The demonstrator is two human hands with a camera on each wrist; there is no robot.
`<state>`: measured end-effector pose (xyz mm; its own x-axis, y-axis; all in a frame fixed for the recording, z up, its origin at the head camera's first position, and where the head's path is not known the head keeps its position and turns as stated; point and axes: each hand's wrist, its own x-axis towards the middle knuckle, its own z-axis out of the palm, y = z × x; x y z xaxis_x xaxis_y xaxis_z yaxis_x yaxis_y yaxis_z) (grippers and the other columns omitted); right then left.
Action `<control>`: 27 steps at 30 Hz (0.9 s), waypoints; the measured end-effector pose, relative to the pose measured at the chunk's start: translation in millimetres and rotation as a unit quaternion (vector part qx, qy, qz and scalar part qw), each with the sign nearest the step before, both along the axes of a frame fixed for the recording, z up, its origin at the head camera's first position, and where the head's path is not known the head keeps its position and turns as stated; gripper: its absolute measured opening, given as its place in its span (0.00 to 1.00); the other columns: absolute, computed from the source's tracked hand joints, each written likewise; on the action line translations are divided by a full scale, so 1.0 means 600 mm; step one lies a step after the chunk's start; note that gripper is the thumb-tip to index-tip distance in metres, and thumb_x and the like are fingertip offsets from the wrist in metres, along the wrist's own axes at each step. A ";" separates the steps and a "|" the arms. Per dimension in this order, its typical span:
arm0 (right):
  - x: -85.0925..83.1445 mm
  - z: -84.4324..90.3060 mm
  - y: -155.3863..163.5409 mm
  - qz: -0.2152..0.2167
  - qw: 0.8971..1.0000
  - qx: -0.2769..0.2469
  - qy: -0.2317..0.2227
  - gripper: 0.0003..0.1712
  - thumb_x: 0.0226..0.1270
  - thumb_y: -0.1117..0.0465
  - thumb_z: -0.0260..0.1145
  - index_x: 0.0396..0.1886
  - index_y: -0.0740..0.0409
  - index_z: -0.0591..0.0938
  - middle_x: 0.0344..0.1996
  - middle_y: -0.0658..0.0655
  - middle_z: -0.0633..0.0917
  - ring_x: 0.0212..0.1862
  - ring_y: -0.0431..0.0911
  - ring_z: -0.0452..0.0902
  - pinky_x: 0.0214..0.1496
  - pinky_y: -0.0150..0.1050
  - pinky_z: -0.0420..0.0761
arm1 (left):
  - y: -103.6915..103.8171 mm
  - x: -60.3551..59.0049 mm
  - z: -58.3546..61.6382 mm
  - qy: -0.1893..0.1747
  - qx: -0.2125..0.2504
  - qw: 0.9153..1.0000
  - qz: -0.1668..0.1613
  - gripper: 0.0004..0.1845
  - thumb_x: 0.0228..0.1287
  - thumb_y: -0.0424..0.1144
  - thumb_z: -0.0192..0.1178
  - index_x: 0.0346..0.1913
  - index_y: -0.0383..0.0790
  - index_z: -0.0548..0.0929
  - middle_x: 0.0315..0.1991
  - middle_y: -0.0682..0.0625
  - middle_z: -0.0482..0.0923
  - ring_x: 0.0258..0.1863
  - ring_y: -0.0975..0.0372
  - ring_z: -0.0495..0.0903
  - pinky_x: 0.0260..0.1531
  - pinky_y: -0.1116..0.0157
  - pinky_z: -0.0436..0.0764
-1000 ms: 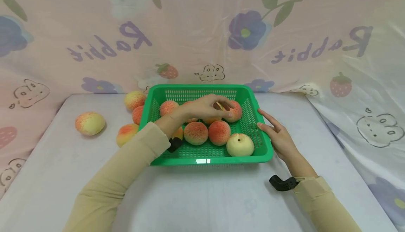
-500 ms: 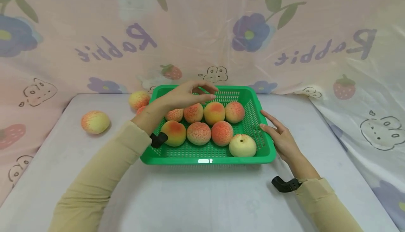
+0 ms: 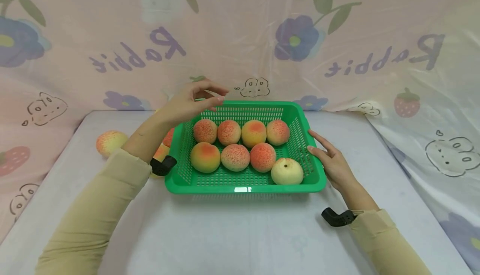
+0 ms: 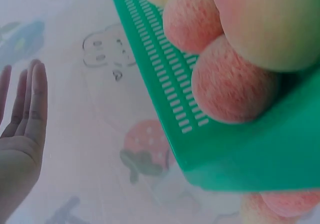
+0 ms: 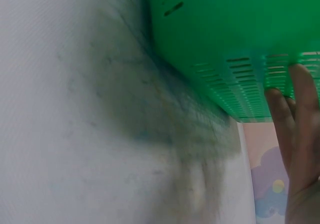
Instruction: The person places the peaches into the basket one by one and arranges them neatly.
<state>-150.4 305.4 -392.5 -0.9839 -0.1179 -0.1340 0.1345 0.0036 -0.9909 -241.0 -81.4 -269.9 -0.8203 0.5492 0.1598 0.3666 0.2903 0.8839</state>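
Observation:
My left hand hangs over the back left corner of a green plastic basket, holding nothing. Its fingers extend loosely beside the basket in the left wrist view. At the basket's right side my right hand grips the rim, thumb on top and fingers against the slotted outer wall. Inside, several peaches stand in two rows: a back row with a yellow-orange peach in it, and a front row from a yellow-red peach to a pale peach with a small dark hole.
Left of the basket on the white table lie more peaches: one yellow-red peach partly behind the left forearm, and a red peach close to the basket wall. A patterned cloth rises behind the table.
My left hand has moved from over the peaches at the back right, leftward and up to the basket's back left corner, uncovering the peaches. The right hand stays on the rim.

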 end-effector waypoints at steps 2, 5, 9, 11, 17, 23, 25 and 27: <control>0.000 0.001 0.000 0.001 1.000 0.002 0.000 0.34 0.73 0.55 0.58 0.75 0.40 0.58 0.40 0.45 0.87 0.36 0.40 0.85 0.35 0.35 0.85 | -0.012 0.002 0.000 -0.003 0.018 1.000 0.012 0.17 0.70 0.41 0.57 0.59 0.41 0.77 0.59 0.49 0.73 0.50 0.58 0.78 0.48 0.61 0.80; 0.000 0.001 0.000 0.002 1.000 0.002 0.003 0.34 0.73 0.56 0.58 0.75 0.41 0.58 0.39 0.45 0.87 0.36 0.40 0.85 0.34 0.35 0.84 | -0.026 0.005 -0.001 -0.010 0.040 0.999 0.033 0.17 0.70 0.42 0.57 0.58 0.40 0.78 0.61 0.50 0.72 0.51 0.57 0.78 0.47 0.63 0.81; 0.001 0.001 0.000 0.005 1.000 -0.003 0.005 0.35 0.73 0.56 0.58 0.75 0.41 0.57 0.40 0.46 0.87 0.36 0.40 0.85 0.34 0.35 0.85 | -0.041 0.005 -0.005 -0.011 0.056 0.997 0.049 0.16 0.68 0.43 0.59 0.56 0.42 0.79 0.60 0.52 0.74 0.51 0.57 0.78 0.47 0.65 0.80; 0.001 0.000 0.000 0.006 1.000 -0.005 0.005 0.35 0.73 0.56 0.58 0.75 0.41 0.57 0.40 0.46 0.87 0.36 0.40 0.85 0.35 0.35 0.85 | -0.048 0.005 -0.007 -0.006 0.057 0.997 0.055 0.16 0.68 0.43 0.59 0.55 0.43 0.80 0.58 0.52 0.76 0.50 0.58 0.78 0.47 0.65 0.80; 0.000 0.001 -0.003 0.005 1.000 -0.004 0.002 0.35 0.73 0.56 0.58 0.75 0.41 0.57 0.40 0.46 0.87 0.36 0.40 0.85 0.35 0.35 0.85 | -0.076 0.011 -0.012 0.010 0.024 0.995 0.099 0.15 0.69 0.44 0.58 0.55 0.46 0.80 0.55 0.53 0.77 0.46 0.62 0.80 0.50 0.64 0.79; 0.001 0.001 -0.002 0.007 1.000 -0.010 0.003 0.34 0.73 0.57 0.57 0.75 0.40 0.58 0.39 0.46 0.87 0.35 0.40 0.85 0.34 0.35 0.84 | -0.105 0.018 -0.026 -0.009 0.006 0.991 0.134 0.17 0.69 0.47 0.58 0.57 0.45 0.79 0.57 0.52 0.76 0.49 0.60 0.79 0.56 0.56 0.75; 0.002 0.001 -0.001 0.007 1.000 -0.012 0.005 0.34 0.74 0.57 0.57 0.75 0.40 0.58 0.39 0.46 0.87 0.35 0.40 0.85 0.33 0.34 0.84 | -0.111 0.020 -0.033 -0.014 -0.002 0.990 0.140 0.18 0.69 0.48 0.57 0.57 0.46 0.78 0.57 0.52 0.76 0.51 0.58 0.78 0.57 0.56 0.73; 0.001 0.000 -0.001 0.008 1.000 -0.014 0.007 0.34 0.74 0.57 0.57 0.75 0.40 0.58 0.39 0.46 0.87 0.35 0.40 0.85 0.34 0.34 0.84 | -0.118 0.022 -0.040 -0.015 -0.005 0.989 0.145 0.19 0.69 0.49 0.57 0.58 0.46 0.78 0.58 0.51 0.75 0.52 0.59 0.76 0.58 0.55 0.72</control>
<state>-149.6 305.0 -392.3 -0.9838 -0.1371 -0.1158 0.1199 -0.0218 -0.9926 -228.0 -152.1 -293.7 -0.9478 0.2918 0.1282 0.2399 0.3883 0.8898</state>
